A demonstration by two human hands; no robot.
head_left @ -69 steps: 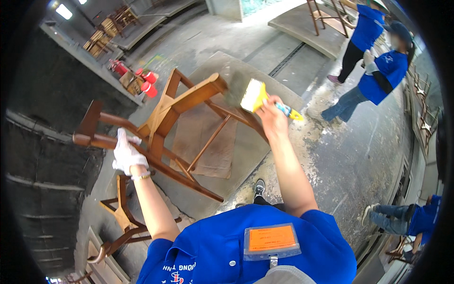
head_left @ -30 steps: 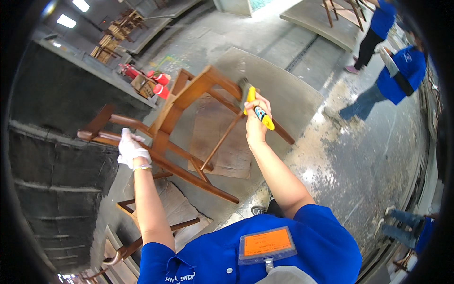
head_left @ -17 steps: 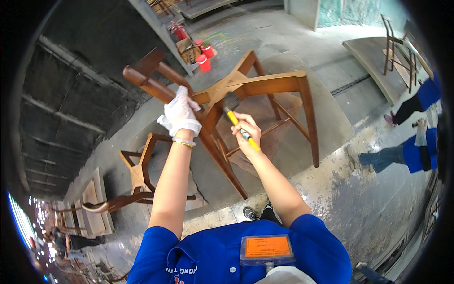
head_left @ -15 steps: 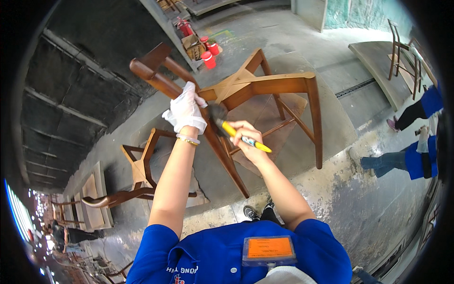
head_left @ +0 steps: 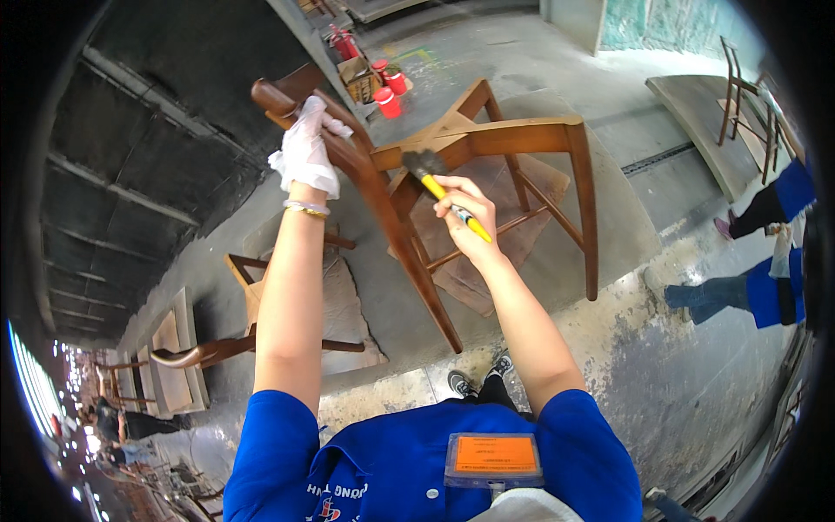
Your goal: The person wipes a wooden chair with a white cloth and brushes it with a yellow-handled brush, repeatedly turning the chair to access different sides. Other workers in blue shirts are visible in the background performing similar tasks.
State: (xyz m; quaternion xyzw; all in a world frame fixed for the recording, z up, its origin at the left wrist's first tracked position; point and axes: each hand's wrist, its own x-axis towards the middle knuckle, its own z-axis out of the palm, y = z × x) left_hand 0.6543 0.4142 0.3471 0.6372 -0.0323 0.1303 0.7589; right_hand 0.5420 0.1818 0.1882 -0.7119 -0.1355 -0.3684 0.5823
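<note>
In front of me stands a brown wooden chair frame (head_left: 522,137) with no seat pad, its crossed seat rails bare. My left hand (head_left: 306,150), in a thin white glove, is closed round the upper part of its back post, just below the top rail. My bare right hand (head_left: 465,211) grips a brush (head_left: 431,184) with a yellow handle and dark bristles. Those bristles are at the chair's seat rail, near where it meets the back post; whether they touch the wood I cannot tell.
A second chair frame (head_left: 209,352) stands at the left. Red buckets (head_left: 388,102) and a cardboard box (head_left: 358,80) are at the back by the dark wall panel (head_left: 156,113). On the right, a low platform (head_left: 696,113) carries another chair; people in blue stand nearby.
My left hand has slid up the back post toward the top rail. My right hand has drawn the brush up and away from the post to the seat rail.
</note>
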